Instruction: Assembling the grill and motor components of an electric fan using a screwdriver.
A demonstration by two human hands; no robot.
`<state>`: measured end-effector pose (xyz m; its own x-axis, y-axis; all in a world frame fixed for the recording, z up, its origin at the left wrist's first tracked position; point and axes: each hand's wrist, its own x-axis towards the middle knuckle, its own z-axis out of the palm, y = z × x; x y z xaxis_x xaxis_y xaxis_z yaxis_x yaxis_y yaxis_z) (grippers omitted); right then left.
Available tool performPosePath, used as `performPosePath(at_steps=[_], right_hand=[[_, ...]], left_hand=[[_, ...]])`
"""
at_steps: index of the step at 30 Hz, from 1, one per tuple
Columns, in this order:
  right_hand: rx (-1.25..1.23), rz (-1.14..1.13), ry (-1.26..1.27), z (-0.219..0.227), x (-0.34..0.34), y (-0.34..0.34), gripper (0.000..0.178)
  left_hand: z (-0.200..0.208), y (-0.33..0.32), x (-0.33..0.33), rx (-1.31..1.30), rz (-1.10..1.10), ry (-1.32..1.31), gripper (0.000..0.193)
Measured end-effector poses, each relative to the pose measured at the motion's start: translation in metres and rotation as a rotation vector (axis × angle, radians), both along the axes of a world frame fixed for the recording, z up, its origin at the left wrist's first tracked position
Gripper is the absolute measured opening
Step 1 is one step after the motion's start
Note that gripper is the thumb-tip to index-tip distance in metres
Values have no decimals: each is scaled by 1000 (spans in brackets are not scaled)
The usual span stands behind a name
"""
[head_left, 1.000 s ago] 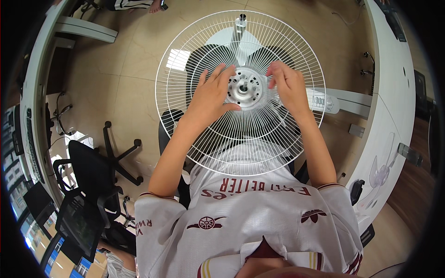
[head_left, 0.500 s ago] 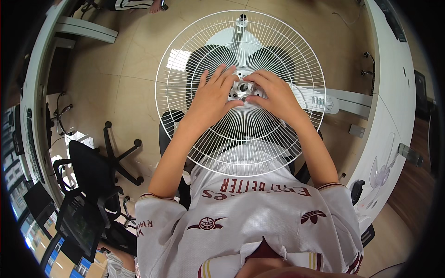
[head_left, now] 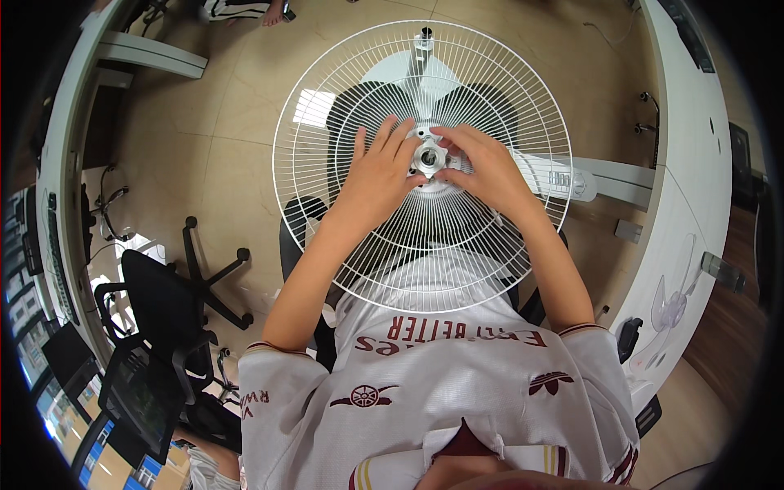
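A round white wire fan grille (head_left: 343, 273) lies over my lap, with a pale ring-shaped nut (head_left: 428, 158) at its hub. My left hand (head_left: 377, 175) is at the nut's left side, thumb and index finger against its rim, the other fingers spread over the wires. From the right, my right hand (head_left: 483, 167) curls its thumb and fingertips around the nut's other edge. Through the wires shows the white fan stand, its pole (head_left: 420, 69) reaching away from me. A white control panel (head_left: 563, 177) sticks out beyond the grille's right side.
White desks stand at the left (head_left: 61, 163) and right (head_left: 694, 163). A black office chair (head_left: 147, 327) is at the lower left. On the right desk lie a clear fan blade (head_left: 671, 306) and a glass-like container (head_left: 723, 272). Another person's foot (head_left: 274, 12) shows at the top.
Both hands stay around the nut while their fingers shift slightly on its rim. More of the nut's face shows now. The grille has barely moved.
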<state>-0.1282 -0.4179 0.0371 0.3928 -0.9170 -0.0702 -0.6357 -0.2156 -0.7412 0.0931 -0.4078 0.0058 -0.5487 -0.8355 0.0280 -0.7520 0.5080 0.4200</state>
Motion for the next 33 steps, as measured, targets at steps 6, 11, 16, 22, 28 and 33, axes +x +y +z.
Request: performPosePath(at_steps=[6, 11, 16, 22, 28, 33], right_hand=[[-22, 54, 50, -2, -2, -1, 51], [-3, 43, 36, 1, -2, -1, 49], [62, 5, -10, 5, -1, -3, 46], [-6, 45, -40, -4, -6, -2, 42], [-123, 78, 16, -12, -7, 2, 46], [-7, 52, 9, -8, -7, 2, 47]], left_hand=[[1, 0, 0, 7, -6, 33, 62], [2, -1, 0, 22, -6, 56, 55], [7, -2, 0, 48, -7, 58, 53], [0, -1, 3, 52, -29, 53, 58], [-6, 2, 2, 106, -42, 47, 79], [0, -4, 4, 99, -94, 63, 74]])
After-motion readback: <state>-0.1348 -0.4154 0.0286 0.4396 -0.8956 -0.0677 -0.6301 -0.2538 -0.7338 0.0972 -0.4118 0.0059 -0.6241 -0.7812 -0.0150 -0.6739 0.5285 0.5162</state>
